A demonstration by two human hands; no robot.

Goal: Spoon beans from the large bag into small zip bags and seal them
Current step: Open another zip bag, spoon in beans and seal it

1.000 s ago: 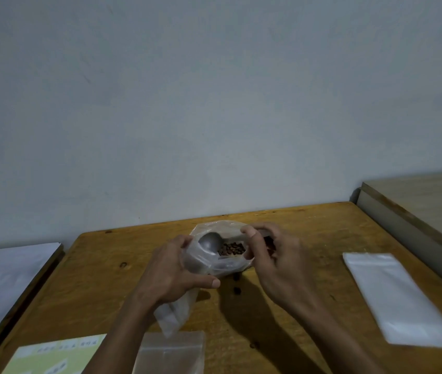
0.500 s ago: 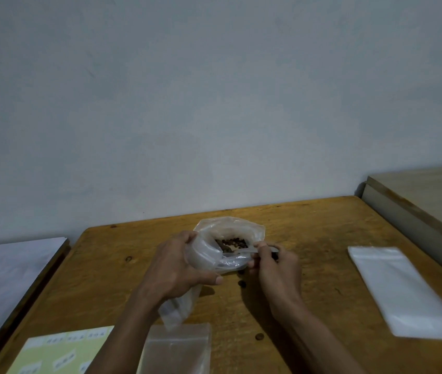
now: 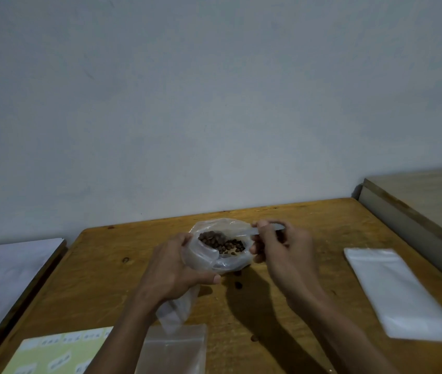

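My left hand [image 3: 176,268] grips the large clear plastic bag [image 3: 222,259] by its left side and holds its mouth open above the wooden table [image 3: 101,279]. Brown beans [image 3: 224,242] show inside the bag. My right hand [image 3: 282,249] pinches the handle of a metal spoon [image 3: 249,232], whose bowl lies inside the bag, heaped with beans. A small empty zip bag [image 3: 174,349] lies flat at the table's near edge, under my left forearm.
A stack of clear zip bags [image 3: 401,292] lies at the right of the table. A pale green label sheet [image 3: 57,354] sits at the near left. A few loose beans [image 3: 238,285] lie under the bag. A lower surface [image 3: 3,271] adjoins on the left, a raised ledge [image 3: 417,209] on the right.
The spoon's bowl was empty and upright in the bag a second ago; it has dipped into the beans and now lies flatter, loaded. My right hand shifted right along the handle.
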